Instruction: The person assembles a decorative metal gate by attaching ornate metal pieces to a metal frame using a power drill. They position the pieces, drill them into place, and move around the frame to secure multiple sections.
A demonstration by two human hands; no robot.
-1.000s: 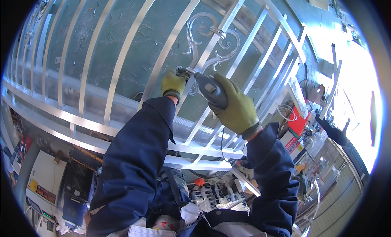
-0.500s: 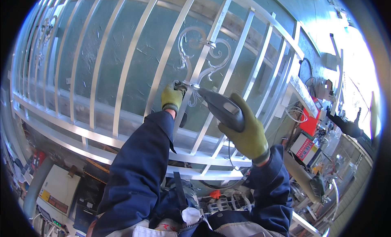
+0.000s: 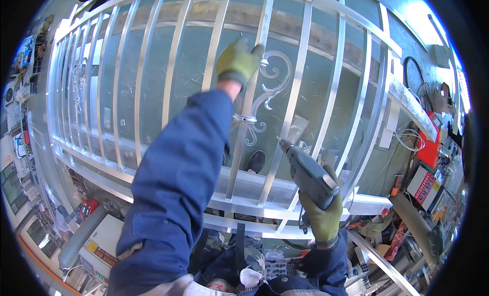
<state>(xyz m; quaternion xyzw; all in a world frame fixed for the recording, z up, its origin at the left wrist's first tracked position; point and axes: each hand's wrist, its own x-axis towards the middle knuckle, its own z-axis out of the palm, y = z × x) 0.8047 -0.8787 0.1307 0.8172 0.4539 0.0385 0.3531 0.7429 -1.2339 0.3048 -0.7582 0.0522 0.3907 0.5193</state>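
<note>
In its yellow-green glove, my left hand (image 3: pixel 238 59) reaches over the upper left of a silver scroll ornament (image 3: pixel 269 95) on an upright bar. Its thumb points toward the upper collar (image 3: pixel 263 63), apart from the slightly blurred fingers; whether they touch the metal is unclear. The glove hides much of the left scroll. My right hand (image 3: pixel 326 214), gloved too, is wrapped round a dark grey power drill (image 3: pixel 311 175). The drill's tip points up and left, apart from the lower collar (image 3: pixel 244 118). Both belong to a long silver railing (image 3: pixel 175 57) lying before me.
Beneath the railing is a green surface (image 3: pixel 145 87) strewn with shavings. A dark shoe (image 3: pixel 256 161) shows between the bars. To the right are a red object (image 3: pixel 429 146), a white cable coil (image 3: pixel 409 139) and a labelled box (image 3: pixel 424 185). A pale machine cabinet (image 3: pixel 108 235) stands lower left.
My left hand has moved from the lower collar up to the upper one. The drill has drawn back down and right, away from the lower collar. The view has shifted too.
</note>
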